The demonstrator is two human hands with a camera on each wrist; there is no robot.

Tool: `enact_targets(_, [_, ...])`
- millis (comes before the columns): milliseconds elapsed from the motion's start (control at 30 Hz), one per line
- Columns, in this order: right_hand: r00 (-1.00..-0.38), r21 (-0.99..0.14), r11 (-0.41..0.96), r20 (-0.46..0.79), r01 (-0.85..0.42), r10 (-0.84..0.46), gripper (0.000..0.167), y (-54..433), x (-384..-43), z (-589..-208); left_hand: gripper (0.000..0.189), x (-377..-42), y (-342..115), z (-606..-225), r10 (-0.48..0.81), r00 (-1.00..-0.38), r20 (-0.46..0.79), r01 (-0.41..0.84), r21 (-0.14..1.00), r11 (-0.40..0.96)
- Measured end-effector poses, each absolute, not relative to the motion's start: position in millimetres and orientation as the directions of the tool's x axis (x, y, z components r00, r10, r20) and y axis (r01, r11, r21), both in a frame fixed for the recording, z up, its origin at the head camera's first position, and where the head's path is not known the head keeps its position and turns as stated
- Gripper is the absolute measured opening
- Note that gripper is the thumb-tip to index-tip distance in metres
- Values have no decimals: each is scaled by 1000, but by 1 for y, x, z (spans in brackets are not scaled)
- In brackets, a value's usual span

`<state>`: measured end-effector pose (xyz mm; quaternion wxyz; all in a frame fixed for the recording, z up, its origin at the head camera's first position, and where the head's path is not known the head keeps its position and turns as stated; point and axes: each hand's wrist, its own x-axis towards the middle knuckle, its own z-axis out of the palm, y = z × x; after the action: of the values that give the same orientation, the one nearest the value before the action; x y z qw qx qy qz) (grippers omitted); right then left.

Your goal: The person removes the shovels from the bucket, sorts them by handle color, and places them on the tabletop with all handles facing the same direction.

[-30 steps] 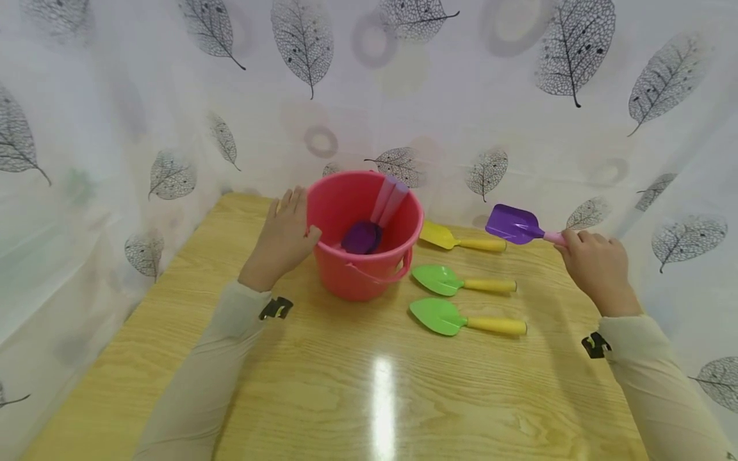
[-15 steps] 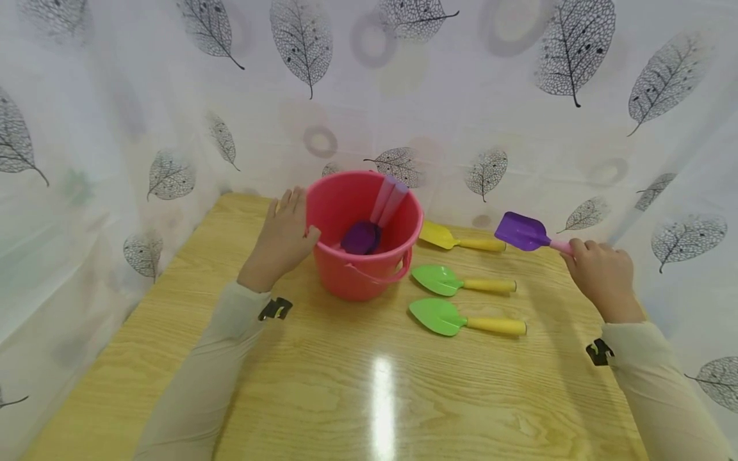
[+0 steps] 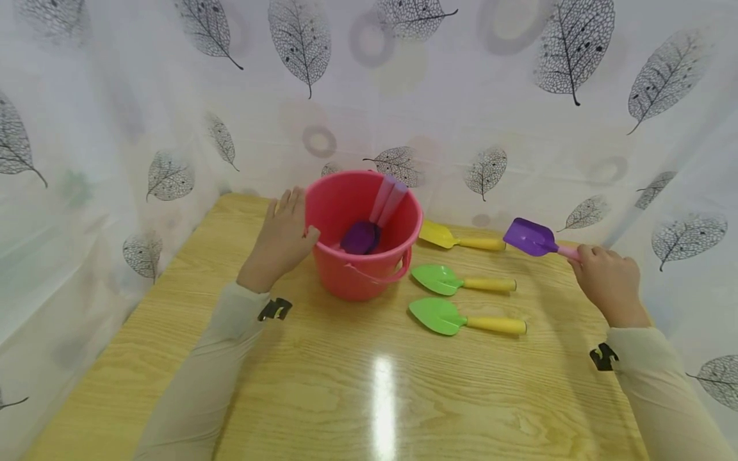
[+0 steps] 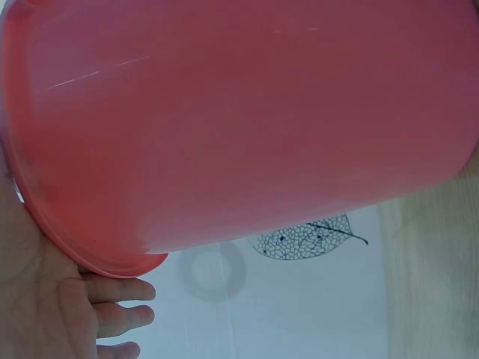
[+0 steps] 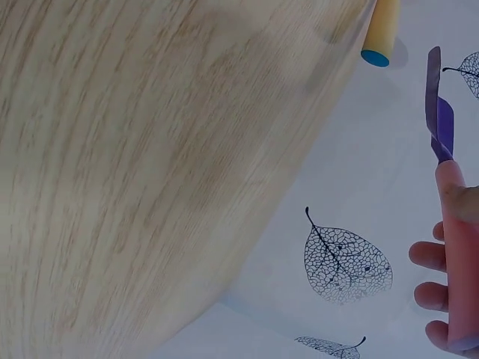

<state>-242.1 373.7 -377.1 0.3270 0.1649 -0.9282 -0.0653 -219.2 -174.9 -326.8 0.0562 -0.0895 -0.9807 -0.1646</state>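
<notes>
A red bucket (image 3: 357,275) stands on the table with two purple-bladed, pink-handled shovels (image 3: 389,202) leaning inside it. My left hand (image 3: 279,243) rests against the left of its rim, fingers extended; in the left wrist view the palm (image 4: 45,299) meets the rim. At the right, my right hand (image 3: 608,285) grips the pink handle of a toy shovel (image 3: 529,237) with a purple blade, held above the table. The right wrist view shows the fingers round the pink handle (image 5: 460,262).
Right of the bucket lie a yellow shovel (image 3: 441,235) and two green trowels (image 3: 437,280) with yellow handles, in a row. A leaf-printed curtain (image 3: 450,109) hangs round the back and sides of the wooden table (image 3: 323,384).
My right hand has moved a little to the right and down in the head view, carrying the purple shovel. The left hand and the bucket have stayed put.
</notes>
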Motion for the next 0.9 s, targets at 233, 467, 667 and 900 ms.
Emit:
enact_targets(233, [-760, 237, 941, 556, -243, -337, 23, 381, -239, -382, 70, -220, -176, -329, 157, -978, 138, 194, 320, 927])
enact_targets(467, [-742, 274, 923, 553, -269, -380, 22, 393, -238, -385, 70, -222, -177, -330, 156, -977, 143, 194, 312, 930])
enact_targets(667, [-766, 284, 915, 506, -285, -396, 25, 410, -239, -387, 70, -222, -177, -330, 158, -977, 145, 197, 310, 930])
enact_targets(900, [-823, 286, 903, 387, -322, -416, 18, 423, -234, -382, 70, -222, -177, -329, 159, -977, 143, 197, 314, 929])
